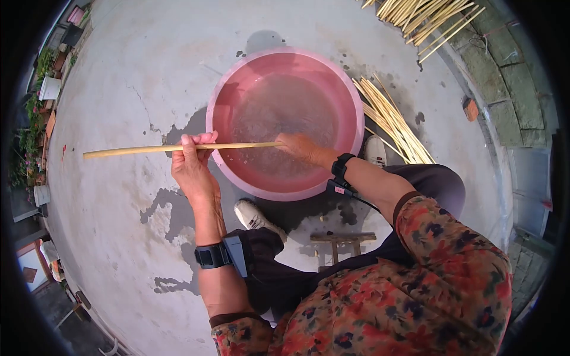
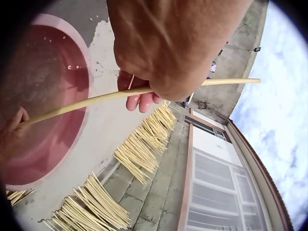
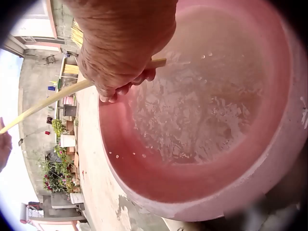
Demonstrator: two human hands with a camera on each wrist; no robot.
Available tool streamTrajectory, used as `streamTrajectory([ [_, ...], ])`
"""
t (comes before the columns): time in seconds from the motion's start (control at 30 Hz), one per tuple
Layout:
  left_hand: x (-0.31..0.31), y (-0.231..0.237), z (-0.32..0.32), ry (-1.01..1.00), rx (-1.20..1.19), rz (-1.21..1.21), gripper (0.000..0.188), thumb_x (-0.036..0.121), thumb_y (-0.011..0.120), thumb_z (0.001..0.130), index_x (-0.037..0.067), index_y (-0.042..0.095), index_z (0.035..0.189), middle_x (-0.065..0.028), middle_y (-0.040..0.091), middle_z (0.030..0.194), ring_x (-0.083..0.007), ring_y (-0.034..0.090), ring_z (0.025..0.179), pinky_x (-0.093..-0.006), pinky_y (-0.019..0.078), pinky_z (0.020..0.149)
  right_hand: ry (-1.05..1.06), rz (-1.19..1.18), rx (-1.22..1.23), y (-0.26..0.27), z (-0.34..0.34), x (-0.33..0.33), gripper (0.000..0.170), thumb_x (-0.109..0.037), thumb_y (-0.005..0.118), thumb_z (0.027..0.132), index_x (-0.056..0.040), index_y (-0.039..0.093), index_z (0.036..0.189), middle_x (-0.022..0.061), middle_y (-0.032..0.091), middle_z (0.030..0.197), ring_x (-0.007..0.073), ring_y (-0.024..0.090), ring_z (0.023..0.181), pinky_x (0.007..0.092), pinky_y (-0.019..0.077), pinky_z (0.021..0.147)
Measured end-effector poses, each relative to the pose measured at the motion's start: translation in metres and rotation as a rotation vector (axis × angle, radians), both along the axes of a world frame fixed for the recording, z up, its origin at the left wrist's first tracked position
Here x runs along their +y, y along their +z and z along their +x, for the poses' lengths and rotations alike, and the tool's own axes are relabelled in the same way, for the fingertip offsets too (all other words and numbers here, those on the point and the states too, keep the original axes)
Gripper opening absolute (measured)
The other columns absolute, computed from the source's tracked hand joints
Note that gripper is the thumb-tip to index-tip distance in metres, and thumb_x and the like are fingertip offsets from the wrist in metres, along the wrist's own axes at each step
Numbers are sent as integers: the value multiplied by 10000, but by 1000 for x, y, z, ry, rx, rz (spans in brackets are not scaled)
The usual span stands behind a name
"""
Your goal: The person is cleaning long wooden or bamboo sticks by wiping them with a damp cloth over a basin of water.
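A long pale peeled stick (image 1: 130,150) lies crosswise in front of the person, its left end jutting out past the tub. The left hand (image 1: 193,166) pinches it between thumb and fingers near the tub's left rim. Over the water, the right hand (image 1: 301,148) grips the stick's other end, with fingers curled round it; a short tip (image 3: 159,63) pokes out beyond that fist in the right wrist view. Below the stick stands a round pink tub (image 1: 285,194) holding cloudy, rippled water (image 3: 202,110).
Peeled sticks (image 1: 398,127) lie in a bundle right of the tub, and a larger pile (image 1: 424,21) is at the upper right. A small wooden stool (image 1: 343,237) stands between the person's feet. Potted plants (image 1: 44,65) line the far left. Wet patches (image 1: 172,213) mark the concrete.
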State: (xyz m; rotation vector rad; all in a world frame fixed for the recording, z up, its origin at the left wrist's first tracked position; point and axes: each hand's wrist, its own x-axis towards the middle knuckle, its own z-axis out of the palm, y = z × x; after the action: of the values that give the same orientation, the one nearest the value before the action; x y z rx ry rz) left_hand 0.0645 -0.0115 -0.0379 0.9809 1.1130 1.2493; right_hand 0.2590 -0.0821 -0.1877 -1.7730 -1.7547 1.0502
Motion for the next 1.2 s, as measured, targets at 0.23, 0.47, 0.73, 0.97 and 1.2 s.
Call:
streamTrajectory([
  [0.23,7,4,-14,78,-45,-96,187,185,416,902,15,493,905,-141,587,927,-227,572,924,-352,479,759,-494,-122,281,-102,89,-21,137,-147,449,834,-56,535,890,63,542,758,148,523,666,255,417,555],
  [0.47,0,-29,-3,22,-95,-349,145,87,398,893,17,495,975,-134,554,1004,-233,516,1017,-386,430,848,-1130,-527,1118,-153,71,-26,205,-218,460,871,-30,535,904,78,552,784,201,558,692,301,479,595],
  [0.73,-4,-66,13,-39,-150,-475,150,72,397,877,0,505,951,-107,546,922,-211,538,865,-342,450,764,5,-178,1122,84,-42,36,180,-196,462,870,-35,511,933,99,551,899,229,563,854,331,471,742],
  [0.97,6,-52,18,114,-545,-361,253,178,327,922,-22,463,848,-101,496,774,-225,533,733,-351,485,675,275,670,-23,107,-54,42,207,-84,513,786,-66,508,993,111,501,951,286,486,916,347,412,776],
  [1.2,13,-33,22,240,-837,-406,253,187,266,924,28,406,785,-49,392,629,-183,435,586,-367,466,652,383,874,-400,148,-48,33,234,-88,502,730,-41,517,959,87,498,867,243,466,781,359,372,680],
])
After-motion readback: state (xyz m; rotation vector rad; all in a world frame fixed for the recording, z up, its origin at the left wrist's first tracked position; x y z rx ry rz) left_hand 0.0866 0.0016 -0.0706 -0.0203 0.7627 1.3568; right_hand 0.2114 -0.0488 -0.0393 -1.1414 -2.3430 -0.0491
